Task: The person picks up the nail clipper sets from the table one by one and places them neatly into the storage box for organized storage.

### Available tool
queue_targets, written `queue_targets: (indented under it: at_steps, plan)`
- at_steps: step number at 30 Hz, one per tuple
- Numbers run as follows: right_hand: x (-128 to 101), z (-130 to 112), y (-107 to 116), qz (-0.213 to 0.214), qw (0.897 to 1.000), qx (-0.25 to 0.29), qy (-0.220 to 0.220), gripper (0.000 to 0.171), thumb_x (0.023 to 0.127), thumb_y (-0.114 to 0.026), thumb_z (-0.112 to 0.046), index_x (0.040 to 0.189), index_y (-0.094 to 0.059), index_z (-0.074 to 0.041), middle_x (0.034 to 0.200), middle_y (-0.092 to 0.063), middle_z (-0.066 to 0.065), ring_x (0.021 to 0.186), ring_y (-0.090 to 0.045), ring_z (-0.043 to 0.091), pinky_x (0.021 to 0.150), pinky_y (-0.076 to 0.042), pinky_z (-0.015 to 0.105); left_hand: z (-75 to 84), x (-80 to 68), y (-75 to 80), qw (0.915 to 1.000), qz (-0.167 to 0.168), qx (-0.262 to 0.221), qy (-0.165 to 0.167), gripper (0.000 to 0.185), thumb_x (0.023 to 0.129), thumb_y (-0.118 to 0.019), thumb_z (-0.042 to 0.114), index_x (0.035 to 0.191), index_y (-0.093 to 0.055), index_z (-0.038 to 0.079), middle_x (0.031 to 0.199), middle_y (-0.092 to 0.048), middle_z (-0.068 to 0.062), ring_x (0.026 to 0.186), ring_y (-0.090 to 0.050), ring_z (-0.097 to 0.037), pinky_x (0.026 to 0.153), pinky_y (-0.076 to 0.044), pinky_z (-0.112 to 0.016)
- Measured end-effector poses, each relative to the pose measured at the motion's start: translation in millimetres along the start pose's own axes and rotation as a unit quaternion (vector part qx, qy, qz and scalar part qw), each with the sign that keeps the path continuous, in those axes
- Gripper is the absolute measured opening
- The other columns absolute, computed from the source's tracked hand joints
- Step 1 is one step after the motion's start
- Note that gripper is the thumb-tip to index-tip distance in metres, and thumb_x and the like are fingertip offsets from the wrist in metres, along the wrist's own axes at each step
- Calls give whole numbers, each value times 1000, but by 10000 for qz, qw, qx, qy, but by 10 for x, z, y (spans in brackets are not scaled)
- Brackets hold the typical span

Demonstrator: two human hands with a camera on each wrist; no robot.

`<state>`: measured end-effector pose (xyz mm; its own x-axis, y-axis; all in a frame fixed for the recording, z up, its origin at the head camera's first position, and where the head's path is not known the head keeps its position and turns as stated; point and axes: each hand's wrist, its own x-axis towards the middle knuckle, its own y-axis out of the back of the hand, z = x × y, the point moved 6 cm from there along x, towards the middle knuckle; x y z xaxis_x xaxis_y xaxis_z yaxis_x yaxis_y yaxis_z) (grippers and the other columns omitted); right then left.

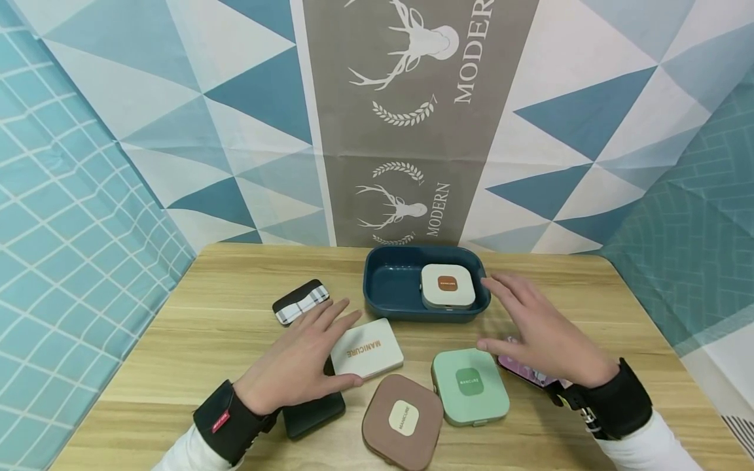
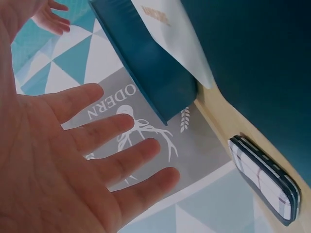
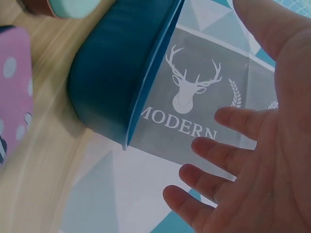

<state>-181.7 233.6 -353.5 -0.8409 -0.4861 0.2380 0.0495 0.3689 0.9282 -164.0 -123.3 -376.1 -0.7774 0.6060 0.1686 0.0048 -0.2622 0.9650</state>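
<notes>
My left hand (image 1: 300,363) hovers with spread fingers over a white case marked MANICURE (image 1: 366,348) and a dark green case (image 1: 314,415), holding nothing. Past its fingertips lies a black case with a plaid band (image 1: 302,302). My right hand (image 1: 544,333), fingers extended and holding nothing, is beside the right end of a dark blue tray (image 1: 385,311). Inside that tray, on the right, sits a cream square case with an orange label (image 1: 448,286). Partly hidden under the right hand is a pink patterned case (image 1: 521,369); white dots (image 3: 9,67) show on it in the right wrist view.
A mint green square case (image 1: 471,387) and a brown square case (image 1: 402,422) lie side by side near the front of the wooden table (image 1: 235,275). Behind the table's back edge rises a patterned cloth (image 1: 406,144) with deer heads.
</notes>
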Motion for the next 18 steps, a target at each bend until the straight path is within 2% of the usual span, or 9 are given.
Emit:
queue_targets:
  at_steps: [10, 18]
  plan:
    - [-49, -34, -60, 57, 10000, -1, 59, 99, 90, -79, -62, 165, -36, -13, 166, -34, 17, 151, -32, 41, 112, -40, 66, -56, -131, -59, 9999, -62, -76, 128, 99, 84, -79, 71, 159, -49, 14, 163, -44, -18, 149, -41, -40, 117, -39, -60]
    - [-60, -55, -98, 21, 9999, 24, 127, 100, 91, -78, -61, 166, -34, -14, 167, -33, 16, 153, -28, 41, 113, -39, 65, -113, -235, -141, 9982, -358, -246, 407, 103, 82, -79, 73, 161, -48, 14, 164, -43, -17, 150, -39, -43, 119, -35, -63]
